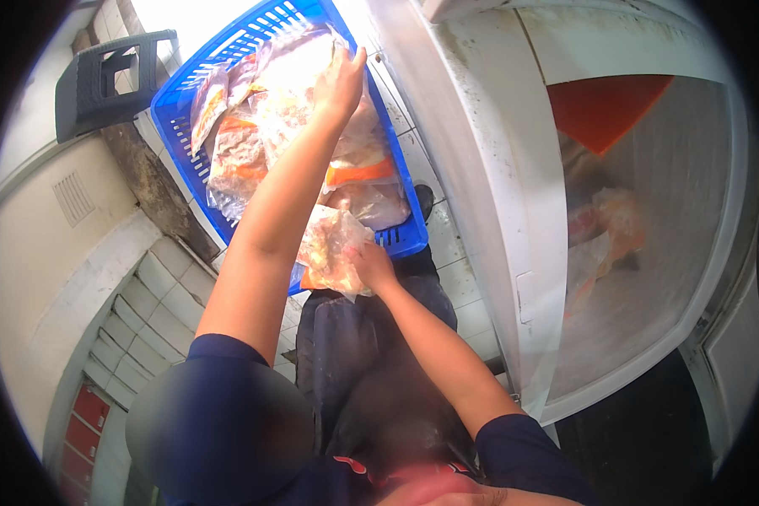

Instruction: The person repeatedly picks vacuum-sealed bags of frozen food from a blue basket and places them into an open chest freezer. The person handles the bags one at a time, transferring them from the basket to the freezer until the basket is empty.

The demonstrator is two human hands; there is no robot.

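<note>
A blue plastic crate point(419, 235) lies before me, heaped with clear plastic bags of pale, frozen-looking food with orange bands. My left hand point(340, 85) reaches to the crate's far right side and grips the edge of a bright, overexposed plastic bag point(291, 69). Its fingertips are partly hidden against the plastic. Close to my body, my right hand point(372, 262) holds another food bag point(329, 246) by its right side, over the near edge of the crate. Under and beside these two lie more bags, among them an orange-banded bag point(360, 171).
To the right stands a chest freezer point(499, 190) with frosted inner walls; bags point(617, 221) and an orange sheet point(607, 107) are inside. A dark plastic stool point(111, 85) is at the upper left. White floor tiles point(449, 243) run between crate and freezer.
</note>
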